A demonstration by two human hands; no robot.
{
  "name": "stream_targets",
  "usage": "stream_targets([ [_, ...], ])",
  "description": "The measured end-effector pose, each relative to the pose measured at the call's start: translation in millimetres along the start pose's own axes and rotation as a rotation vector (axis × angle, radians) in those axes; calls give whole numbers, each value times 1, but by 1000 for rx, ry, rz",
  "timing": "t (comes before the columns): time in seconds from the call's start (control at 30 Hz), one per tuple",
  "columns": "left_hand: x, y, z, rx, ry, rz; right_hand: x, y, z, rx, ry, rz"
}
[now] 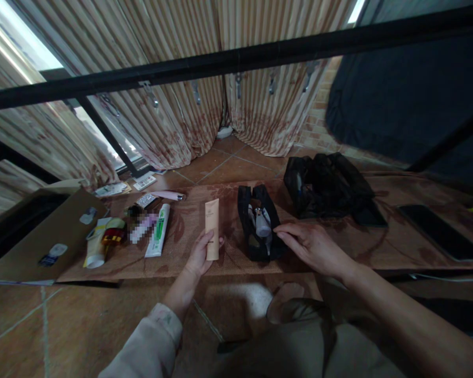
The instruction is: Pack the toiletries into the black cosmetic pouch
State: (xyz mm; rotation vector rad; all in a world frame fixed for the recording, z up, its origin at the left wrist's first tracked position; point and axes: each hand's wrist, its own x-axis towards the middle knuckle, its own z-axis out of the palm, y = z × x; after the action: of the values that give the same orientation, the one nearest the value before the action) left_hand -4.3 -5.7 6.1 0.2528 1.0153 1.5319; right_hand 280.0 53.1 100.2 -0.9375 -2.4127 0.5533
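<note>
My left hand (202, 252) is closed around a peach-coloured squeeze tube (212, 218), held upright over the bench with its flat crimped end up. To its right stands a small black toiletry pouch (243, 223), its top open. Inside the pouch lie a pale bottle (263, 227) and other small items I cannot make out. My right hand (305, 242) pinches the pouch's right rim with thumb and fingers together. Left of the squeeze tube a white and green toothpaste tube (158, 231) lies on the cloth.
A cardboard box (59, 231) stands at the left, near a cream tube (95, 249) and an amber jar (113, 235). A pinkish stick-shaped item (167, 195) lies farther back. A larger black bag (331, 189) and a phone (443, 231) are at the right. A black metal bar (220, 64) crosses ahead.
</note>
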Motion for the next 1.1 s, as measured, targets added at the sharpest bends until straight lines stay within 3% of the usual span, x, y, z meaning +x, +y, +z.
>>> stream_targets([
  [0.33,-1,2,-4,16,-123,-24,-1,1,0,-3,4,-2],
  [0.67,0,8,-2,-72,-20,-150,0,-1,-1,-10,-7,10],
  [1.1,-4,11,0,-94,-102,-164,-1,3,1,-13,-2,0],
])
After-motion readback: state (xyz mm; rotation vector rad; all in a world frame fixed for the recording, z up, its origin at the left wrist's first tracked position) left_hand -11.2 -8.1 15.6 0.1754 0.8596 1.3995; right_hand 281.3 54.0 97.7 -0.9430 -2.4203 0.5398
